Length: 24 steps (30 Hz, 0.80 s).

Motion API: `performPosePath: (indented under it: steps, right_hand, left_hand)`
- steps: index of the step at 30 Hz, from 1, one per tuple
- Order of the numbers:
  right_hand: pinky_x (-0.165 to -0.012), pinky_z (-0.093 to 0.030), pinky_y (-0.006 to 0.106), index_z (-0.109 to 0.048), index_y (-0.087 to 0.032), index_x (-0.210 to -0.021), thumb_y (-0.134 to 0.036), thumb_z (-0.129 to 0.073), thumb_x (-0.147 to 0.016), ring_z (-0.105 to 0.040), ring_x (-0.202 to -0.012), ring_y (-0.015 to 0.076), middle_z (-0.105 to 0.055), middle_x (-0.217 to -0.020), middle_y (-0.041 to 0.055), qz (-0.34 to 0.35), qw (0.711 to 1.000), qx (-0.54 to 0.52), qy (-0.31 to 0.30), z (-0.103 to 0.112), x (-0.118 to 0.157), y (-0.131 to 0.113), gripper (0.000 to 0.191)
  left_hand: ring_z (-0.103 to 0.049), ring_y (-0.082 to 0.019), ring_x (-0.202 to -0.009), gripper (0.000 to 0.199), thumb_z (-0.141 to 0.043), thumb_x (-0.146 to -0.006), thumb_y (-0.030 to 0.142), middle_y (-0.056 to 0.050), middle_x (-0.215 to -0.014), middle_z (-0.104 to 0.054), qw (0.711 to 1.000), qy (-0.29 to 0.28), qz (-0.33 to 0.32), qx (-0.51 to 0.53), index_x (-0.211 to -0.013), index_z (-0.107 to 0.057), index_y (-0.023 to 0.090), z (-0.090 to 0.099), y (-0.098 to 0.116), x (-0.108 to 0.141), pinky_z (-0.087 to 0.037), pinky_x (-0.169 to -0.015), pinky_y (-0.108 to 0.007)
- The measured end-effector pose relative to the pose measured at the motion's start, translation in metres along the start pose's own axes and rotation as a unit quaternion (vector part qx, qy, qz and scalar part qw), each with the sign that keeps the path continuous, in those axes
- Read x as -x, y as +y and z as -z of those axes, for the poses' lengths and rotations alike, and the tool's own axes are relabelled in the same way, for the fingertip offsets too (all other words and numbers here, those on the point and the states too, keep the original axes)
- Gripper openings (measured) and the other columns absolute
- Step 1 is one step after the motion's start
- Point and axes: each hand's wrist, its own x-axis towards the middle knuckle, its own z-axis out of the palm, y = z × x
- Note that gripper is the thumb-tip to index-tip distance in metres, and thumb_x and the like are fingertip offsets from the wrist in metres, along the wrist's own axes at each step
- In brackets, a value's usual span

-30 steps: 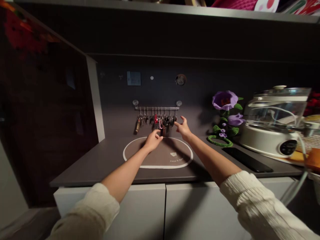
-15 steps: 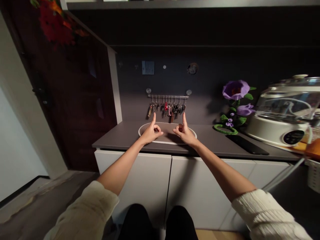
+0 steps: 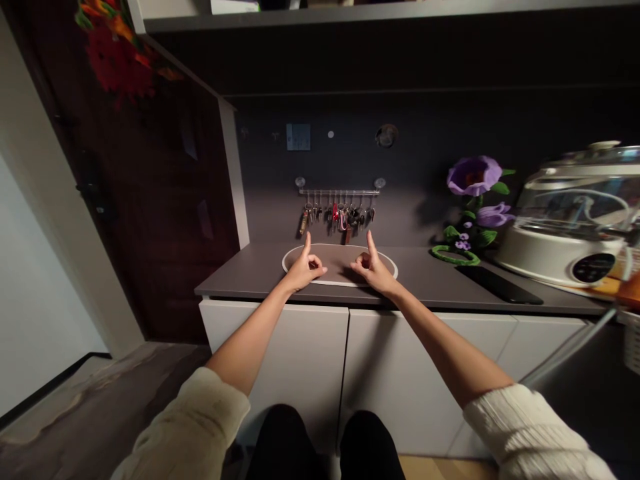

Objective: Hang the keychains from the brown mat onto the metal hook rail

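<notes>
My left hand (image 3: 301,269) is held out over the counter, one finger pointing up and the others curled in by the thumb. Mirroring it, my right hand (image 3: 374,271) also has one finger raised and the rest curled toward the thumb. Neither hand holds anything. Behind and below them an oval brown mat (image 3: 335,257) with a pale rim lies on the grey counter (image 3: 245,273). Beyond the fingertips, several keys (image 3: 335,215) and key fobs hang from a clear hook rail (image 3: 340,193) on the dark back wall.
To the right stand a purple flower ornament (image 3: 474,179), a black phone-like slab (image 3: 500,285) and a cream appliance (image 3: 545,257) with a clear top. White cabinet doors (image 3: 280,353) are below, a shelf (image 3: 400,17) above. A dark door (image 3: 165,200) is at left.
The camera view has shifted slightly, so the counter and wall appear a little further right. Both hands keep almost the same pose and place, with the raised fingertips slightly lower.
</notes>
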Motion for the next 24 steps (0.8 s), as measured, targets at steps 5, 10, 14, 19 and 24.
performPosePath:
  steps: [5,10,14,19,24]
  right_hand:
    - [-0.067,-0.044,0.026,-0.014,-0.024,-0.139,-0.035,-0.060,-0.069,-0.049,-0.064,0.0111,-0.053,-0.072,-0.0028,-0.051,0.998,0.012,0.043,0.009,-0.014,0.013,0.085]
    - [-0.086,-0.042,0.034,-0.035,-0.021,-0.130,-0.045,-0.067,-0.061,-0.051,-0.099,0.0191,-0.051,-0.113,0.0094,-0.113,0.978,0.054,0.167,0.040,-0.064,0.037,0.079]
    - [-0.091,-0.040,0.037,-0.030,-0.020,-0.132,-0.045,-0.073,-0.051,-0.042,-0.116,0.0245,-0.037,-0.132,0.0155,-0.164,0.960,0.053,0.221,0.066,-0.115,0.053,0.094]
    - [-0.082,-0.045,0.033,-0.028,-0.023,-0.131,-0.045,-0.073,-0.052,-0.044,-0.114,0.0242,-0.037,-0.134,0.0155,-0.190,0.950,0.007,0.250,0.077,-0.157,0.072,0.093]
    - [-0.075,-0.046,0.029,-0.032,-0.022,-0.126,-0.051,-0.064,-0.061,-0.052,-0.100,0.0195,-0.051,-0.119,0.0106,-0.169,0.947,-0.055,0.268,0.062,-0.178,0.092,0.078]
  left_hand:
    - [-0.053,-0.009,-0.073,0.095,-0.063,-0.069,0.032,-0.001,-0.085,-0.059,0.991,0.101,0.077,0.030,-0.139,0.001,0.022,0.008,-0.014,-0.016,-0.042,-0.064,-0.021]
    - [-0.044,-0.020,-0.112,0.083,-0.066,-0.065,0.042,-0.012,-0.126,-0.043,0.973,0.181,0.128,-0.064,-0.134,-0.026,0.020,0.035,-0.029,-0.063,-0.039,-0.088,-0.029]
    - [-0.032,-0.025,-0.125,0.087,-0.069,-0.058,0.047,-0.015,-0.136,-0.031,0.963,0.199,0.137,-0.121,-0.130,-0.030,0.019,0.054,-0.038,-0.113,-0.032,-0.098,-0.034]
    - [-0.037,-0.025,-0.122,0.088,-0.072,-0.056,0.044,-0.017,-0.132,-0.037,0.963,0.207,0.157,-0.076,-0.127,-0.029,0.016,0.058,-0.053,-0.166,-0.033,-0.096,-0.034]
    - [-0.057,-0.014,-0.087,0.069,-0.071,-0.061,0.038,-0.009,-0.107,-0.057,0.962,0.207,0.129,0.119,-0.117,-0.033,0.020,0.041,-0.068,-0.197,-0.043,-0.078,-0.027]
